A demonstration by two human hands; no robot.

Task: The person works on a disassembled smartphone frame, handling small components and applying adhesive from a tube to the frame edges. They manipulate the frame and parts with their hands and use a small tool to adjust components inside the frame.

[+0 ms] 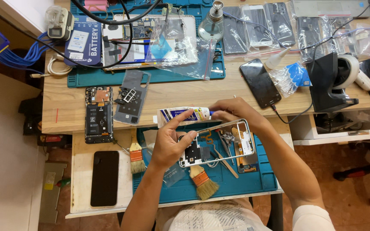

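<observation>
My left hand (171, 143) holds a white and blue glue tube (184, 115) lying sideways and also grips the left end of a silver phone frame (219, 143). The tube's blue nozzle end points right. My right hand (236, 112) pinches that nozzle tip at the frame's upper edge. The frame hangs above a blue work mat (236, 182) on the lower pull-out shelf.
Two brushes (203, 182) and tweezers lie on the blue mat. An opened phone (99, 114), a grey back cover (131, 96) and a black phone (260, 82) lie on the wooden desk. Another black phone (104, 178) rests lower left. Bagged phones, a glass bottle and a black stand crowd the far side.
</observation>
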